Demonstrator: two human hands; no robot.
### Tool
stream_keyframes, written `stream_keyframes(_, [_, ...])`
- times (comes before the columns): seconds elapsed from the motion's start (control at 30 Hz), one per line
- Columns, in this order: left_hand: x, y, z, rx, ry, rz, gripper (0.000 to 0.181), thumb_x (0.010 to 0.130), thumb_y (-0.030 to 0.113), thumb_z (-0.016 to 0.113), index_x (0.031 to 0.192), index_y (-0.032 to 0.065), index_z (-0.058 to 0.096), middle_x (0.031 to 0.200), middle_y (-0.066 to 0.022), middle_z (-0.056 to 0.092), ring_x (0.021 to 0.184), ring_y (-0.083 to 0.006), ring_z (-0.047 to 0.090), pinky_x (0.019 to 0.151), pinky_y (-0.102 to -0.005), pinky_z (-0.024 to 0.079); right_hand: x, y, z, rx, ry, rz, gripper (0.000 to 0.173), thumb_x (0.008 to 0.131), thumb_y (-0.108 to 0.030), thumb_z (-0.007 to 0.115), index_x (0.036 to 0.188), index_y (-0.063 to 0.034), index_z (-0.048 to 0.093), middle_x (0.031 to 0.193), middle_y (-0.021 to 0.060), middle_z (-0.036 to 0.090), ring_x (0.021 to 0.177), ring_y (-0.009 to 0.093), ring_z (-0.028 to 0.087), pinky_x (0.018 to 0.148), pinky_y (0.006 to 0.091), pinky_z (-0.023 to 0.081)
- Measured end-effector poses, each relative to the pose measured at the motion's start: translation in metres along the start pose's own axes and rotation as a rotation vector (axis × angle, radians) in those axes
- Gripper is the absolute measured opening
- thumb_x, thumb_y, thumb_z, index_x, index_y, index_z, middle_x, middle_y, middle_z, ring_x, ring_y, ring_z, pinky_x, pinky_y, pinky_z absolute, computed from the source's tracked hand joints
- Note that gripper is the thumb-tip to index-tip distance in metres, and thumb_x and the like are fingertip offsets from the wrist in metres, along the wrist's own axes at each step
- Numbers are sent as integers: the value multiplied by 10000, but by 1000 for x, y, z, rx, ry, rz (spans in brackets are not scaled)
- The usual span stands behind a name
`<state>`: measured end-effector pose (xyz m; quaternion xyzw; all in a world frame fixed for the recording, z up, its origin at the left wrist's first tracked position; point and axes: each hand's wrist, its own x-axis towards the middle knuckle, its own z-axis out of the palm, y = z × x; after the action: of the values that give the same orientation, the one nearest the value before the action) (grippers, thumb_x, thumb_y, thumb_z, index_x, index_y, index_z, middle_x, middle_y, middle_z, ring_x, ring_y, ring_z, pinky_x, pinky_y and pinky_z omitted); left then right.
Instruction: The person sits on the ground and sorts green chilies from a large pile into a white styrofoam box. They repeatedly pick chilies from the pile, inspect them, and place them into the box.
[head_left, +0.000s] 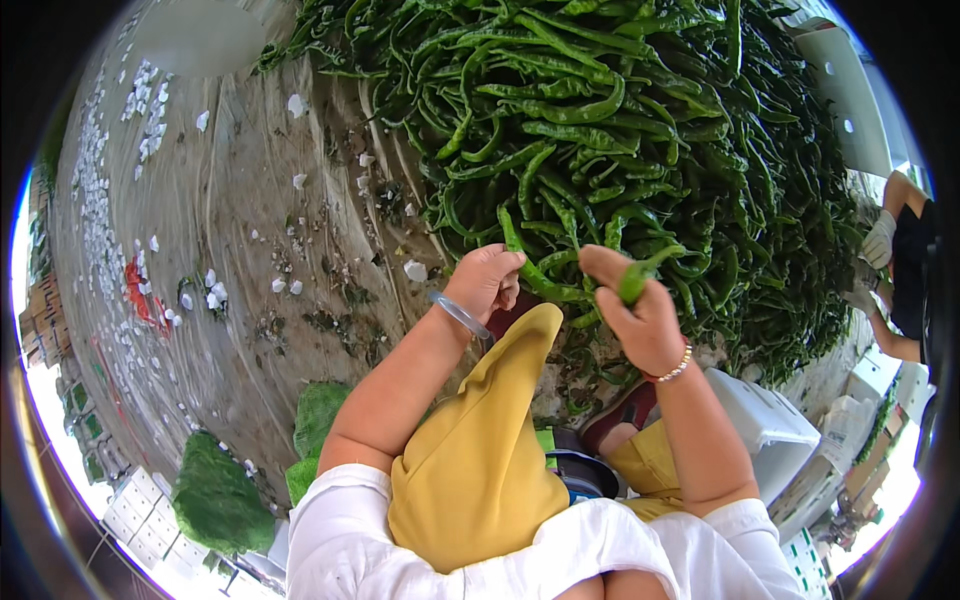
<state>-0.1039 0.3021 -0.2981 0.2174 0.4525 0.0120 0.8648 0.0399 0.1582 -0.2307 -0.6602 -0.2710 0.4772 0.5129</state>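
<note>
A large heap of long green chili peppers (592, 135) spreads over the floor before me. My left hand (486, 279) is at the heap's near edge, thumb and fingers pinched on a green pepper (510, 226) that sticks up from the grip. Whether a curved pepper (547, 285) just to its right is the same one, I cannot tell. My right hand (637, 315) is above the heap's near side. It grips another green pepper (636, 282) between thumb and fingers, the stem end pointing up to the right.
Plastic sheeting (247, 165) covers the floor at left, strewn with white foam bits (298, 105). A white foam box (757, 427) stands right of my legs. Green mesh sacks (217, 495) lie at lower left. Another person's gloved hand (879, 238) reaches to the heap's right side.
</note>
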Motion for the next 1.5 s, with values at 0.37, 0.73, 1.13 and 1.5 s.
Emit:
stream_keyframes(0.37, [2,-5,-15,-60,-555,-114,187,772,202,578,821,32,520,679,-68,551,554,-150,499,496,-263,408,-26,-34,-37,-538,90,-61,234,799,0,518,1027,-38,552,895,113,591,768,244,573,695,287,453])
stream_keyframes(0.73, [1,-26,6,415,-395,108,150,791,144,571,884,26,571,788,5,554,676,-62,502,623,-212,427,-20,-19,-24,-601,146,-164,382,748,46,488,1119,-41,506,850,147,557,735,282,544,648,318,448])
stream_keyframes(1.13, [3,-19,14,890,-169,562,191,817,184,571,933,34,561,843,-67,569,749,-166,535,691,-288,455,-9,44,14,270,-99,408,277,821,-134,535,1041,12,452,872,84,570,753,142,555,670,254,458])
stream_keyframes(1.5, [12,30,-22,1496,274,1094,173,725,123,597,861,22,562,810,-110,515,760,-260,522,692,-337,442,-16,47,2,308,150,362,250,783,-103,582,1014,-14,550,844,-10,533,685,47,489,631,198,411])
